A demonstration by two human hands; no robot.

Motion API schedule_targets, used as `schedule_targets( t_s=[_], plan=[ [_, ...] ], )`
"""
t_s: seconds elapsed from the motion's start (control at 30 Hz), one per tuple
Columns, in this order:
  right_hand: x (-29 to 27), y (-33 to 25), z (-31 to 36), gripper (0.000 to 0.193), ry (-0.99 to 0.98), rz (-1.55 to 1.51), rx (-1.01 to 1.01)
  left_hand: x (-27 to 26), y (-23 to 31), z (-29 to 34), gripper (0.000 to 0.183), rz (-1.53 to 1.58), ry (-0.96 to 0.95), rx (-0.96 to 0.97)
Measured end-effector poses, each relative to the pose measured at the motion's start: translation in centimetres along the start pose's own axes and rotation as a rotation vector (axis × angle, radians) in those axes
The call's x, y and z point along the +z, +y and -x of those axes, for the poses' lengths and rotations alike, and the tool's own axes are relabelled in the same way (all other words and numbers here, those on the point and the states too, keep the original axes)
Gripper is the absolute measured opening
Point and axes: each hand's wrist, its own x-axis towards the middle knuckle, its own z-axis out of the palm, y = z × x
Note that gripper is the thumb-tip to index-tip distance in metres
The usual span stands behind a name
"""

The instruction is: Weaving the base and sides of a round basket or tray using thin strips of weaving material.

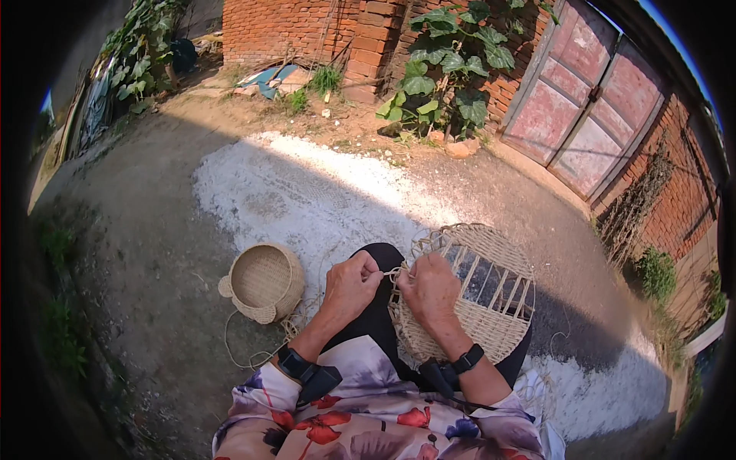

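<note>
A half-woven round straw basket (491,295) lies tilted on my lap, its bare ribs showing in the upper part. My left hand (349,287) pinches a pale straw strand (391,272) at the basket's left rim. My right hand (431,290) rests on the woven edge beside it, fingers closed on the same strand and rim. The two hands almost touch. Both wrists wear black bands.
A finished small round straw basket (264,282) stands on the ground to my left, loose straw cord (245,345) trailing from it. Pale gravel (307,192) covers the ground ahead. A brick wall (291,27), leafy vines (448,69) and red metal doors (590,107) stand beyond.
</note>
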Motion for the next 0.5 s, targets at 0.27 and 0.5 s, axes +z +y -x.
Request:
schedule_targets(
  t_s=[0.27, 0.5],
  plan=[
    [-1.1, 1.8, -0.4, 0.013, -0.170, -0.223, 0.011, 2.3, -0.8, -1.3, 0.014, -0.042, -0.015, 0.092],
    [-1.4, 2.9, -0.9, 0.008, -0.147, -0.534, 0.196, 3.7, -0.8, -2.8, 0.010, 0.104, -0.143, -0.093]
  ],
)
